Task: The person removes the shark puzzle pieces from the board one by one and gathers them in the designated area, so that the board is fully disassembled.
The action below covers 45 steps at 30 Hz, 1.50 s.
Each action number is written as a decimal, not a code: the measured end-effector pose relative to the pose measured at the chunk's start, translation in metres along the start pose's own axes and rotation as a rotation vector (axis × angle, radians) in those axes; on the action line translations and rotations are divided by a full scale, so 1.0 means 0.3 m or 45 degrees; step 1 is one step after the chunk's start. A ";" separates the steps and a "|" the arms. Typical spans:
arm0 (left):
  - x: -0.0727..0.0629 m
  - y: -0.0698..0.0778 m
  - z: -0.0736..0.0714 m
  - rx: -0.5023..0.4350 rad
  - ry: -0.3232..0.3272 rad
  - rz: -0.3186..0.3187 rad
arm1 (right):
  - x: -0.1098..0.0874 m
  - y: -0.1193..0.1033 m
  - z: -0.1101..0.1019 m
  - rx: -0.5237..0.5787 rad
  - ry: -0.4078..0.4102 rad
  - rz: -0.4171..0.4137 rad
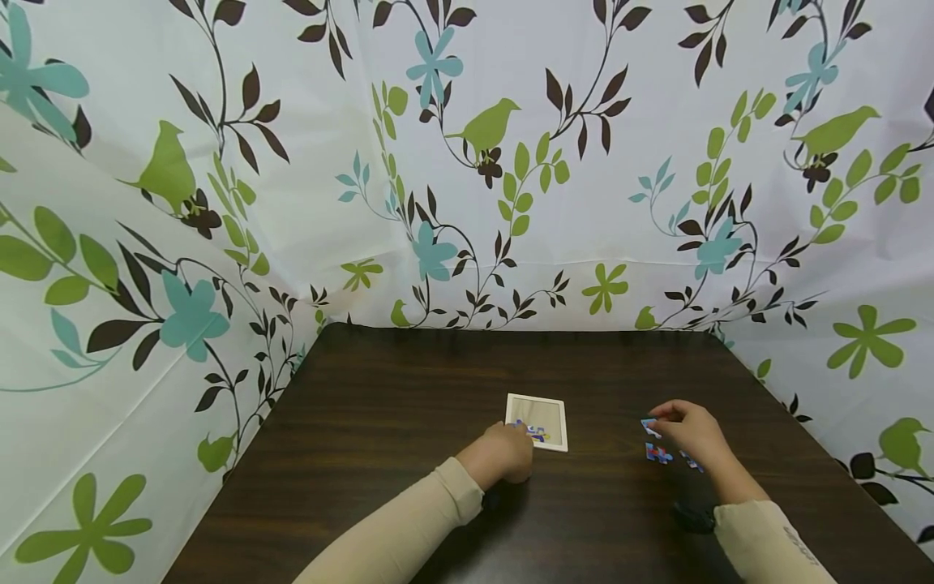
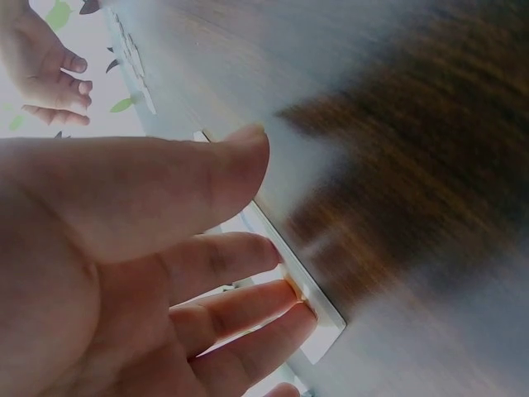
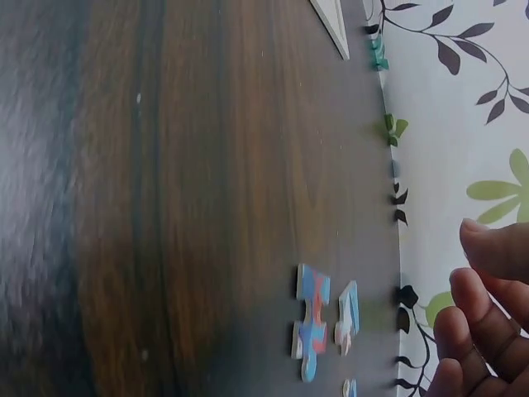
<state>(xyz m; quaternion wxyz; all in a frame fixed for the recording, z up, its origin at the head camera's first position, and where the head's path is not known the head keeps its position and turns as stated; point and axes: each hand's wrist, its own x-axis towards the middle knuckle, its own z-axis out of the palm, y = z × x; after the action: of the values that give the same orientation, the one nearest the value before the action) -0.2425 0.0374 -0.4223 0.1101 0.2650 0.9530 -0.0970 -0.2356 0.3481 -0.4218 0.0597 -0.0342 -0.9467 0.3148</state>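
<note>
A small wooden puzzle tray with a pale rim lies on the dark table, and joined blue and yellow pieces show in its lower part. My left hand is at the tray's near left corner. In the left wrist view its fingertips rest at the tray's edge, the thumb held apart. To the right, my right hand hovers over loose jigsaw pieces, its fingers loosely bent with nothing between them. A blue and red piece and a blue and white piece lie beneath it.
Another loose piece lies partly below the right wrist. The brown wood-grain table ends at a white cloth printed with birds and leaves, which hangs behind and on both sides.
</note>
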 end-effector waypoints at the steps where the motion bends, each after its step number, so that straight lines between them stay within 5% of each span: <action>1: 0.000 0.000 0.000 -0.001 -0.001 -0.001 | 0.002 -0.005 0.005 0.001 0.000 -0.005; 45: -0.007 0.000 -0.005 -0.004 0.003 -0.006 | 0.088 -0.241 0.236 0.133 -0.023 -0.037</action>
<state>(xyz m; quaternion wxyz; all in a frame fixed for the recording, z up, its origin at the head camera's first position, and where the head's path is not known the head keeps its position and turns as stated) -0.2410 0.0369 -0.4202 0.1091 0.2629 0.9539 -0.0953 -0.2731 0.2511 -0.4322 0.0573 -0.0144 -0.9298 0.3633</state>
